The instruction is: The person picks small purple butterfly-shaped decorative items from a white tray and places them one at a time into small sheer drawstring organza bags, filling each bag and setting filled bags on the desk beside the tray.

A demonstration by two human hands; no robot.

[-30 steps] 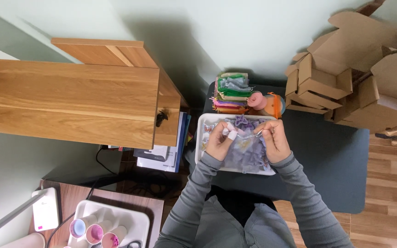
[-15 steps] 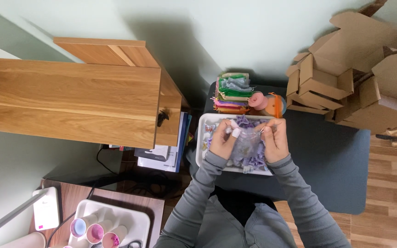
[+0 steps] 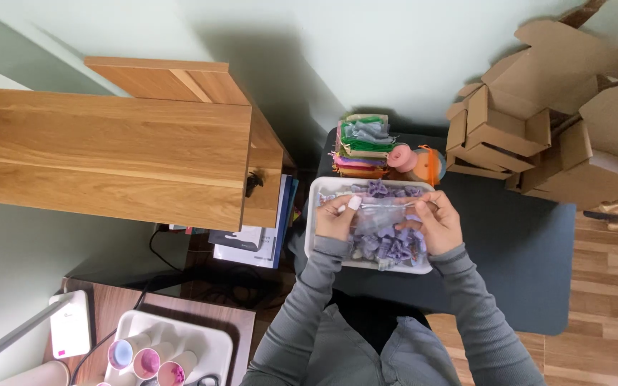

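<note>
Over a white tray (image 3: pixel 316 214) of small purple pieces (image 3: pixel 392 246), my left hand (image 3: pixel 335 217) and my right hand (image 3: pixel 438 223) each pinch one end of a small clear plastic bag (image 3: pixel 380 213). The bag is stretched between them and holds some purple pieces. The tray lies on a dark grey table (image 3: pixel 509 250) in front of me. My grey sleeves reach up from the bottom of the view.
Behind the tray are a stack of coloured pouches (image 3: pixel 361 146) and orange and pink ribbon spools (image 3: pixel 416 161). Folded cardboard boxes (image 3: pixel 538 121) pile at the right. A wooden cabinet (image 3: pixel 123 150) stands left, with a white tray of cups (image 3: pixel 159 350) below it.
My hands have moved apart and slightly toward me over the tray, and the clear bag is now pulled out flat between them.
</note>
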